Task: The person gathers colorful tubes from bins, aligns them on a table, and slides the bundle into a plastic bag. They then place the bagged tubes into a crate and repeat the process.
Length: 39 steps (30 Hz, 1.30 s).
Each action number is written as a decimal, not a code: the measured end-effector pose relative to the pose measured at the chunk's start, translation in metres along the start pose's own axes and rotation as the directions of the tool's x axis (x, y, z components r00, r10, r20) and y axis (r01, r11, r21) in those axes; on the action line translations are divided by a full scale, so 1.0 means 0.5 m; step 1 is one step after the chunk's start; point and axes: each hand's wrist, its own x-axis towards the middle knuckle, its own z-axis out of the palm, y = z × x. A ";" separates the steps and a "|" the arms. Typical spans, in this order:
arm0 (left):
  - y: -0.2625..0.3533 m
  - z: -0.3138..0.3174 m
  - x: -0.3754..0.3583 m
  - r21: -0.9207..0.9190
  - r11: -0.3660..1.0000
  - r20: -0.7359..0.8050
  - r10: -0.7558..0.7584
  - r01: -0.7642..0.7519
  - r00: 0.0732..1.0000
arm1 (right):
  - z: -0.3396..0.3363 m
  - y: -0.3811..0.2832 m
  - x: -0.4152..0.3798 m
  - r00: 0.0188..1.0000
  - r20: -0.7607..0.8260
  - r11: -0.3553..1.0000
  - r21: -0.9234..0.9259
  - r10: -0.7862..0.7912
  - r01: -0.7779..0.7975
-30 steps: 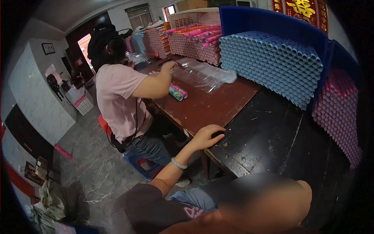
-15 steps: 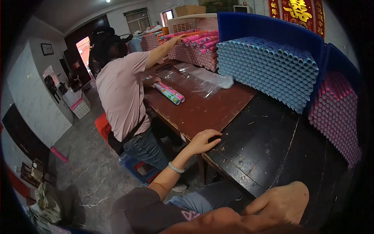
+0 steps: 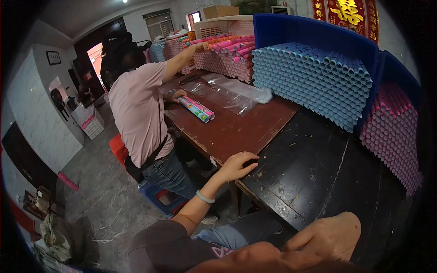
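My left hand (image 3: 239, 165), with a pale bangle (image 3: 205, 197) on its wrist, rests where the brown table (image 3: 232, 136) meets the black table (image 3: 314, 177). Its fingers are stretched out and hold nothing. Low in the view, my right hand (image 3: 330, 236) is bent in front of the black table, close to me. Its back faces the camera and its fingertips are hidden. On the brown table, a co-worker's hand (image 3: 176, 95) touches two patterned rolls (image 3: 198, 110), one light blue and one pink. The co-worker's other hand (image 3: 200, 47) reaches to the stacked pink rolls (image 3: 232, 48).
A blue bin (image 3: 314, 29) holds stacked light-blue rolls (image 3: 314, 82); pink rolls (image 3: 391, 132) fill another at right. Clear plastic sheets (image 3: 236, 93) lie on the brown table. The co-worker (image 3: 139, 109) sits at left on a stool (image 3: 159, 198). A pink roll (image 3: 68, 180) lies on the floor.
The co-worker has leaned slightly left, and the reaching hand has drawn back a little to the left along the pink rolls. My hands have stayed in place.
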 end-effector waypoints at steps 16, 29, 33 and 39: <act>-0.003 0.003 0.000 -0.001 1.000 -0.010 0.015 -0.015 1.000 | -0.003 0.005 -0.001 0.999 0.038 1.000 -0.026 0.016 -0.015; -0.004 0.005 -0.001 0.013 1.000 -0.016 0.019 -0.019 1.000 | -0.004 0.008 -0.002 0.997 0.066 0.999 -0.046 0.028 -0.025; -0.002 0.004 -0.001 0.007 1.000 -0.005 0.003 -0.003 1.000 | -0.004 0.010 -0.003 0.997 0.073 0.998 -0.048 0.032 -0.029; 0.003 0.001 0.001 -0.001 1.000 -0.006 -0.002 0.002 1.000 | -0.006 0.015 -0.003 0.995 0.090 0.998 -0.050 0.040 -0.035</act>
